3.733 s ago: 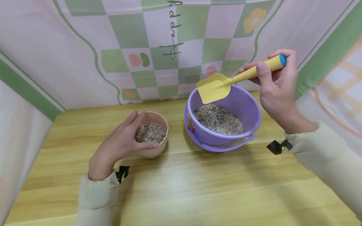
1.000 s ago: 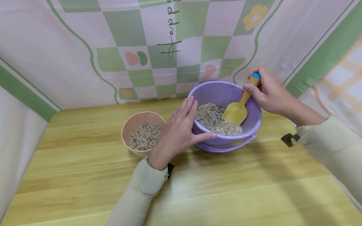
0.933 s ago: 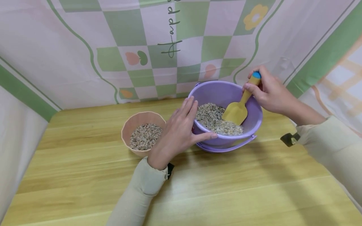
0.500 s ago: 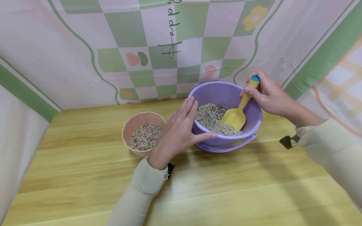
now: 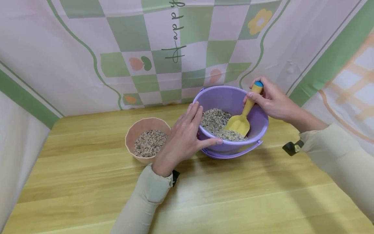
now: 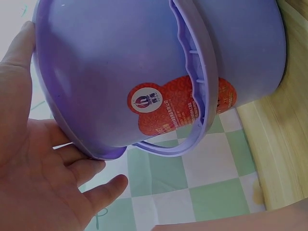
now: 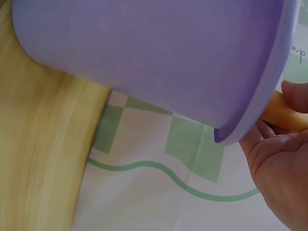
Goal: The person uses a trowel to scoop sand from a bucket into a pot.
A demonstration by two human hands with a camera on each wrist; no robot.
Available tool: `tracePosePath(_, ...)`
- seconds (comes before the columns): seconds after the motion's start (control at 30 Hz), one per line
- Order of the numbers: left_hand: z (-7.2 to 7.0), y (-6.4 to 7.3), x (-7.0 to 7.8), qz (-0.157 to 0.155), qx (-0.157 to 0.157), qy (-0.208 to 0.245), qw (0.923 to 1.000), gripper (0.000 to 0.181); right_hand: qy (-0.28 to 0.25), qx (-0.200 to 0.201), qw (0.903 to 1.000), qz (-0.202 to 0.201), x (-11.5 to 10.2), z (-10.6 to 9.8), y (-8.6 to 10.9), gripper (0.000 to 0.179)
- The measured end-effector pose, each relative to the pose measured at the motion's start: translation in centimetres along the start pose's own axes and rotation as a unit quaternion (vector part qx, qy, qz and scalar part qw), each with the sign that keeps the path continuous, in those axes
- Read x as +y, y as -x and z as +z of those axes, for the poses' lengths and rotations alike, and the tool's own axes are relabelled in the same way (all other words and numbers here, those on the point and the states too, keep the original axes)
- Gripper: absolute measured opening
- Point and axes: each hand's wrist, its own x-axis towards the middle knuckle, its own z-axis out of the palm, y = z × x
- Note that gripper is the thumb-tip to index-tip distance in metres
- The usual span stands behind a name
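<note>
A purple bucket [image 5: 225, 96] with coarse gravel [image 5: 214, 119] inside stands on the table. My left hand [image 5: 185, 135] rests against its left rim, fingers straight along the side and thumb spread over the near edge. With my right hand [image 5: 271, 101] I grip the handle of a yellow toy shovel [image 5: 238, 124] with a blue end cap. The shovel slants down inside the bucket, its blade tip sunk in the gravel. Left of the bucket is a pink bowl [image 5: 147, 123] holding more gravel [image 5: 149, 143], partly hidden behind my left hand.
The bucket's handle [image 6: 204, 72] hangs down around its outside, over a red label [image 6: 168, 108]. Behind the wooden table [image 5: 204, 198] rises a green-and-white checked cloth [image 5: 163, 32]. More cloth [image 5: 330, 78] closes in the right side.
Earlier, my left hand held the pink bowl and the shovel was above the bucket. My left hand has moved to the bucket; the shovel went down into the gravel and slid slightly left.
</note>
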Motion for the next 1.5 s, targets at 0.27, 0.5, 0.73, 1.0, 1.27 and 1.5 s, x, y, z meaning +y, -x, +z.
tracePosePath(0.27,0.06,0.05,-0.04,0.001,0.001,0.002,1.0,0.115,-0.014,0.001,0.9997,0.02,-0.07,0.2,-0.05,0.01)
tracePosePath(0.5,0.1,0.04,-0.01,0.002,-0.001,0.005,1.0,0.115,-0.027,-0.003,0.9989,0.039,0.03,0.23,0.0,0.015)
tracePosePath(0.73,0.12,0.06,-0.05,-0.001,-0.004,0.006,1.0,0.115,-0.039,-0.005,0.9966,0.073,0.03,0.55,0.01,0.017)
tracePosePath(1.0,0.07,0.07,0.01,-0.002,-0.002,0.007,1.0,0.114,-0.065,-0.01,0.9955,0.068,-0.03,0.51,-0.01,0.019)
tracePosePath(1.27,0.11,0.06,-0.01,0.0,0.0,0.002,1.0,0.113,-0.119,-0.019,0.9903,0.069,0.27,0.64,-0.28,0.024)
tracePosePath(1.5,0.16,0.07,-0.1,0.006,0.006,-0.002,1.0,0.113,-0.199,-0.013,0.9766,0.079,0.33,0.69,-0.23,0.026)
